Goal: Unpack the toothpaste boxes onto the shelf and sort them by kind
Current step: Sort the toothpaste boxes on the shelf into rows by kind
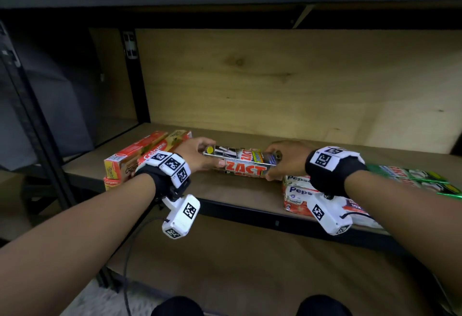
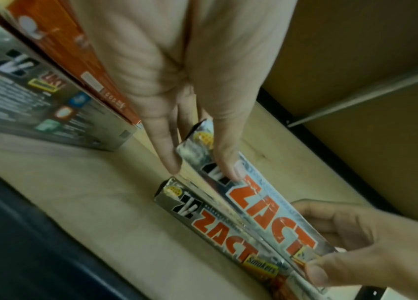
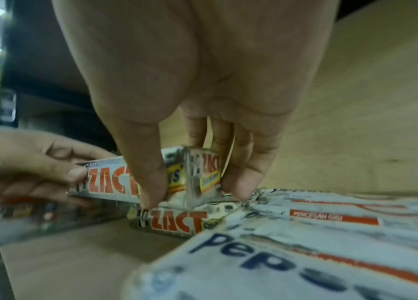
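Observation:
A silver ZACT toothpaste box (image 1: 240, 159) is held lengthwise between both hands, low over the shelf board (image 1: 225, 190). My left hand (image 1: 207, 153) pinches its left end with thumb and fingers (image 2: 167, 154). My right hand (image 1: 272, 165) pinches its right end between thumb and fingertips (image 3: 243, 178). The left wrist view shows the held box (image 2: 267, 209) close over a second ZACT box (image 2: 223, 229) that lies on the board. That lower box (image 3: 174, 223) also shows in the right wrist view, under the held box (image 3: 110, 182).
Red Colgate boxes (image 1: 140, 158) are stacked at the shelf's left end, with another silver box (image 2: 36, 101) lying beside them. White Pepsodent boxes (image 1: 297, 190) are stacked under my right wrist, and green boxes (image 1: 412, 178) lie further right. A wooden back panel (image 1: 275, 85) closes the shelf behind.

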### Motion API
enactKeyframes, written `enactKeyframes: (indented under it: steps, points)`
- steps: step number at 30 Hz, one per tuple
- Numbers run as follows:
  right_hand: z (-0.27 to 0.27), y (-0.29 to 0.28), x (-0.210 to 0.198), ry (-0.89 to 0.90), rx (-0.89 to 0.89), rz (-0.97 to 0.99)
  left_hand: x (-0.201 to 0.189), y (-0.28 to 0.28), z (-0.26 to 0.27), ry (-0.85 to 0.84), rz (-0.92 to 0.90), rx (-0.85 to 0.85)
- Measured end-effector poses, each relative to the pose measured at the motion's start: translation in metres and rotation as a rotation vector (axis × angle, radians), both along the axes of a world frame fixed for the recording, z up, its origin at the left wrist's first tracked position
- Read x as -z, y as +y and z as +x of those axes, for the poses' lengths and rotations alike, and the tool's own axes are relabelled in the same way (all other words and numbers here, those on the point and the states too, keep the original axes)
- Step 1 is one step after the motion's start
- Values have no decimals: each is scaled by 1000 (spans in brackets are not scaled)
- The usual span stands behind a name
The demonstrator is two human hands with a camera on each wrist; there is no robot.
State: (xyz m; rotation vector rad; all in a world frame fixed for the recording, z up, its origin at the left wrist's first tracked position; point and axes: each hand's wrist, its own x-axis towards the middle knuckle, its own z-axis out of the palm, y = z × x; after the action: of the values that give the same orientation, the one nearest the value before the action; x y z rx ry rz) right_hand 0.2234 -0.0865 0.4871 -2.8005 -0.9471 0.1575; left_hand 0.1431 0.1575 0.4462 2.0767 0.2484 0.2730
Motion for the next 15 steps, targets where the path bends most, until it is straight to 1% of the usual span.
enactKeyframes:
  steps: [1,2,7,10,15]
  points:
    - [-1,2,2,-31,-15,-48,2,0,0,25,95,-10]
    - [-2,4,5,-44,-26,-85,3,0,1,51,154,-17]
    - [2,9,14,-60,-39,-198,15,1,8,173,324,-41]
    - [5,8,15,-75,-35,-214,23,-4,11,202,366,-73]
    - [9,8,19,-69,-32,-179,27,-7,12,172,391,-99]
